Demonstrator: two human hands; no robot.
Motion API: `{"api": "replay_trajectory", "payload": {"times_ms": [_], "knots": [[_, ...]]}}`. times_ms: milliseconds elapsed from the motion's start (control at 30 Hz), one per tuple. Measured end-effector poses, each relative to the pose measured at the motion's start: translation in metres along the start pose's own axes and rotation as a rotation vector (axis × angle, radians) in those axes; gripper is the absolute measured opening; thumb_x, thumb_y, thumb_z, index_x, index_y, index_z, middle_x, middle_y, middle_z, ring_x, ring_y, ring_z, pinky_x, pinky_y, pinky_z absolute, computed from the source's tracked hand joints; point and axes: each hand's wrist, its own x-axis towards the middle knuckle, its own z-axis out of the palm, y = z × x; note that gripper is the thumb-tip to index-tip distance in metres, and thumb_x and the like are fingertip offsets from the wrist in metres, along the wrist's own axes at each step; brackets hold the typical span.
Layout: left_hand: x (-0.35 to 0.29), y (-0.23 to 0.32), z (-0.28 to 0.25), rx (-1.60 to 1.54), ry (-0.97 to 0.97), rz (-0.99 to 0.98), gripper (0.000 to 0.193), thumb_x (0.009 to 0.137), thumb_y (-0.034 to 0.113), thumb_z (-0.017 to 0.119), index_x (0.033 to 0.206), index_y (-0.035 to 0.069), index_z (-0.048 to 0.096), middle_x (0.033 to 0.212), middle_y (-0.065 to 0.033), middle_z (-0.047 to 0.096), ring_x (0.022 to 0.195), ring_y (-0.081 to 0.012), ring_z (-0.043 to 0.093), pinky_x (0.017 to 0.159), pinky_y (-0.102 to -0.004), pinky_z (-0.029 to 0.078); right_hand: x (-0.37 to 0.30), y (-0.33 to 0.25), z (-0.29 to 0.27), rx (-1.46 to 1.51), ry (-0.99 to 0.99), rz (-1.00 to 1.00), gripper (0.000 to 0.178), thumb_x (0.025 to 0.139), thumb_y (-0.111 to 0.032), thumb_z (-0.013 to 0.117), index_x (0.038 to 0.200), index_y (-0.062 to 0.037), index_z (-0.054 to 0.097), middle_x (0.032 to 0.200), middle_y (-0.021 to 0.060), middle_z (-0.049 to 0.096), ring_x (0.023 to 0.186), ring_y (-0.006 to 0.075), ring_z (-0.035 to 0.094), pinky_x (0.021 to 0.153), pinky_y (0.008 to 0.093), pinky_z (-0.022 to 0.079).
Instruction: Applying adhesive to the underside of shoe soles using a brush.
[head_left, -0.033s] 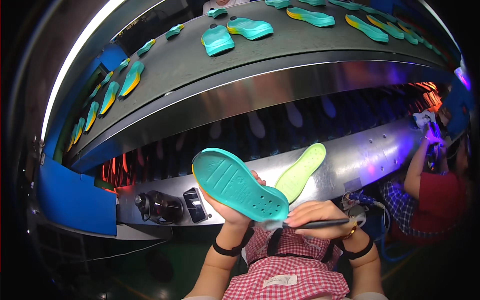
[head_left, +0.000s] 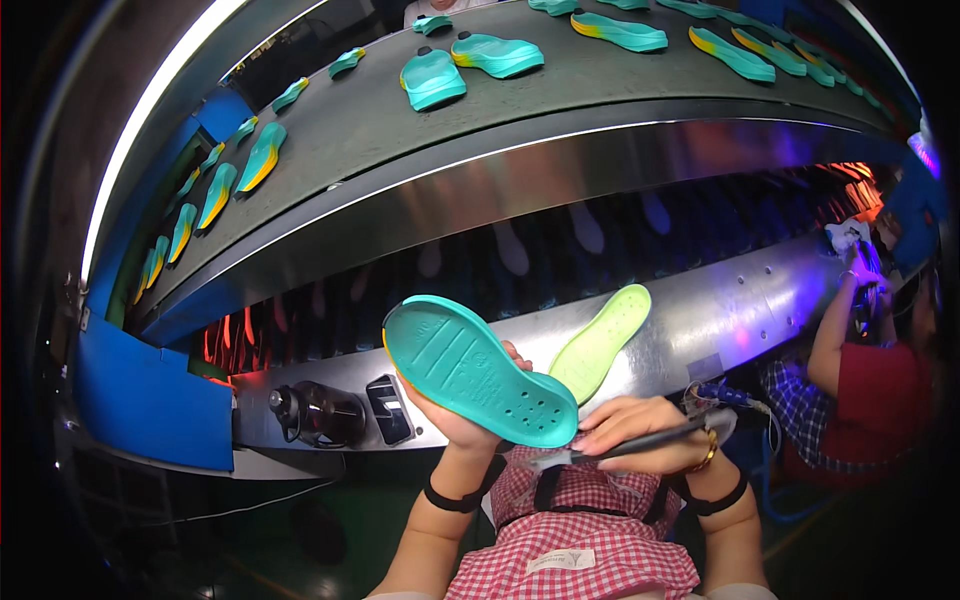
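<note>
At six o'clock, the left hand (head_left: 458, 427) grips a teal foot-shaped sole (head_left: 472, 370); at four, the right hand (head_left: 650, 417), a black-handled tool (head_left: 622, 448).

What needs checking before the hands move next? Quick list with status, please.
1. Teal sole gripped in left hand: ok.
2. Black-handled tool gripped in right hand: ok.
3. Tool tip off the sole: cannot tell; it shows just below the sole's lower edge.
4. Sole surface wet or dry: cannot tell.
5. Pale green insole resting on metal bench: ok.
6. Dark bottle apart from both hands: ok.
</note>
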Motion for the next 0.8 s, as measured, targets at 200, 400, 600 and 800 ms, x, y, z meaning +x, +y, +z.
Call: {"api": "replay_trajectory", "payload": {"times_ms": [200, 400, 600, 800], "knots": [[-0.015, -0.012, 0.025, -0.074, 0.332, -0.162, 0.078, 0.082, 0.065, 0.023, 0.124, 0.002, 0.041, 0.113, -0.0202, 0.051, 0.097, -0.0341, 0.054, 0.088, -0.047, 0.041, -0.01, 0.022, 0.011, 0.602, 0.358, 0.26, 0.021, 0.074, 0.003, 0.061, 0.095, 0.0015, 0.061, 0.1, 0.0142, 0.061, 0.099, 0.0213, 0.055, 0.089, 0.0318, 0.043], [-0.026, -0.023, -0.035, 0.088, -0.046, -0.367, 0.063, 0.087, 0.047, 0.031, 0.129, 0.0, 0.033, 0.12, -0.0192, 0.048, 0.105, -0.0338, 0.051, 0.09, -0.0469, 0.041, -0.004, -0.007, 0.012, 0.077, 0.125, 0.262, 0.021, 0.074, 0.0, 0.064, 0.095, 0.0001, 0.062, 0.096, 0.0126, 0.064, 0.089, 0.0178, 0.061, 0.08, 0.0283, 0.049], [-0.011, -0.008, -0.016, 0.153, -0.172, -0.573, 0.057, 0.084, 0.033, 0.048, 0.125, -0.003, 0.034, 0.113, -0.0169, 0.051, 0.099, -0.0215, 0.055, 0.086, -0.033, 0.045, 0.002, -0.008, -0.003, -0.044, 0.023, 0.129, 0.02, 0.072, -0.002, 0.066, 0.092, 0.0004, 0.062, 0.095, 0.0132, 0.064, 0.09, 0.0222, 0.062, 0.08, 0.0293, 0.049], [-0.009, 0.003, -0.018, 0.244, -0.156, -0.861, 0.061, 0.083, 0.031, 0.049, 0.129, -0.005, 0.031, 0.114, -0.0173, 0.051, 0.099, -0.0214, 0.055, 0.085, -0.0298, 0.045, -0.002, -0.022, -0.016, -0.05, -0.176, 0.012, 0.024, 0.073, -0.001, 0.065, 0.097, -0.0011, 0.061, 0.098, 0.0122, 0.063, 0.091, 0.0235, 0.061, 0.081, 0.031, 0.049]]}}
